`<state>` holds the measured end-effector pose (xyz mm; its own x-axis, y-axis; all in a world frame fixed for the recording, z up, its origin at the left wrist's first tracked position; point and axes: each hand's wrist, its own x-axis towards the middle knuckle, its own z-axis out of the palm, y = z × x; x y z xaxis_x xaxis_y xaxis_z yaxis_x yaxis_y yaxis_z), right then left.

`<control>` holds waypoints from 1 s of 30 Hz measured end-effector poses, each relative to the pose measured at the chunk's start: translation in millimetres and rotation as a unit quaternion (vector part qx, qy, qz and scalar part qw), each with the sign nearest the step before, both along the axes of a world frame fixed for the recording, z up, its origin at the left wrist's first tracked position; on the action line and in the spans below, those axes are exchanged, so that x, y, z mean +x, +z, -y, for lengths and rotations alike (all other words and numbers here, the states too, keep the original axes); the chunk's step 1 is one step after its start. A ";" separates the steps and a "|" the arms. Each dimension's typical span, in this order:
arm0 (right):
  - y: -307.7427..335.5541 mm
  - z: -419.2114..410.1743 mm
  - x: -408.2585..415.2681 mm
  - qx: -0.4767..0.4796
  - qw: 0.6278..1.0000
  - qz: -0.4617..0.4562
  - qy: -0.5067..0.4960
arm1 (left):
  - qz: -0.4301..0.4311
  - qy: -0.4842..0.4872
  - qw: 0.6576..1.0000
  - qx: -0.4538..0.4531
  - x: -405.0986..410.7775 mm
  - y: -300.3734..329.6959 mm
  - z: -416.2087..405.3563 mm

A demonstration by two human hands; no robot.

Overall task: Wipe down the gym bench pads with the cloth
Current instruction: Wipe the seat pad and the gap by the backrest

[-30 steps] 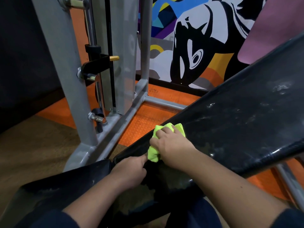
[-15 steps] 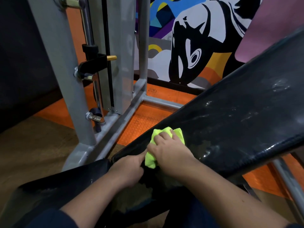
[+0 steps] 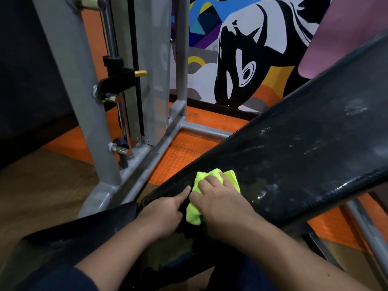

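Right hand (image 3: 222,203): fingers curled over bunched yellow-green cloth (image 3: 212,185), pressing it onto inclined back pad (image 3: 304,148) at pad's lower end, near left edge. Left hand (image 3: 163,213): index finger extended, tip touching same pad just beside cloth; remaining fingers curled, holding nothing. Seat pad (image 3: 84,234): below back pad's lower end, under left forearm. Back pad surface: pale smears toward upper end. Grey machine frame (image 3: 84,101) left of bench, on orange floor mat (image 3: 180,154).
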<state>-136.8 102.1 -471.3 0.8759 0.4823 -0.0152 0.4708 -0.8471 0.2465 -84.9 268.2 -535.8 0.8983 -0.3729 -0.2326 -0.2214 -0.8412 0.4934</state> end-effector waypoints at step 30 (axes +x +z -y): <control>-27.2 30.3 -64.2 -0.036 0.990 0.081 0.107 | -0.016 0.017 1.000 -0.014 -7.8 6.0 -0.1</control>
